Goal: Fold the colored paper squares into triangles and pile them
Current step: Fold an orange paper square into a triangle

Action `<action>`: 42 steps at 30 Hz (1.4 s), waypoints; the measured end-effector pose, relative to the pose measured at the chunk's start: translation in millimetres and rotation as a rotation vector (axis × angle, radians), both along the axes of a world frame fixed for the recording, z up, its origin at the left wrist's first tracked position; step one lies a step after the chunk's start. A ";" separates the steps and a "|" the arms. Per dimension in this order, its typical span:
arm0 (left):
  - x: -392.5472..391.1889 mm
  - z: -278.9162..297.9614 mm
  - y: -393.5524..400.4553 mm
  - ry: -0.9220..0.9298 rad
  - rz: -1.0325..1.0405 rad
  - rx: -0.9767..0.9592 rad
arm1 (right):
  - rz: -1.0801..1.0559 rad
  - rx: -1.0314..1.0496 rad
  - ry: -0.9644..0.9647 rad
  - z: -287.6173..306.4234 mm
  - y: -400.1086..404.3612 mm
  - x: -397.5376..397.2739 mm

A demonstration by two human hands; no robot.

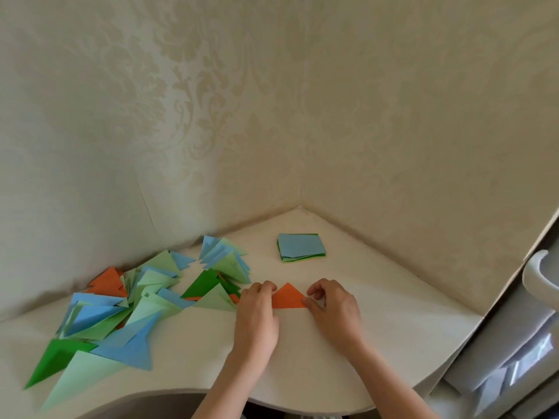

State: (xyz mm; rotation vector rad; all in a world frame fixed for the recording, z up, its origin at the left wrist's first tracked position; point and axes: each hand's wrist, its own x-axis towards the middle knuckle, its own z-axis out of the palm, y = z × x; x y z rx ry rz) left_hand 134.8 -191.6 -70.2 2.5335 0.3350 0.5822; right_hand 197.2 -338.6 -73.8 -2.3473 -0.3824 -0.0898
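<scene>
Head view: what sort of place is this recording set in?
Probably a home room: a white corner table against damask-patterned wallpaper, with a white door handle at right. Folded paper triangles suggest a craft spot.

Cream table (348, 343); patterned wallpaper (211, 101); white handle (541, 273) right.

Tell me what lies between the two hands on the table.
In the head view, an orange paper triangle lies flat between the left hand and the right hand; both touch its lower corners.
</scene>
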 end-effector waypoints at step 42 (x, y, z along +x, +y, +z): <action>-22.9 -26.1 100.6 -0.241 0.112 0.090 | 0.076 -0.364 -0.262 5.3 60.3 83.0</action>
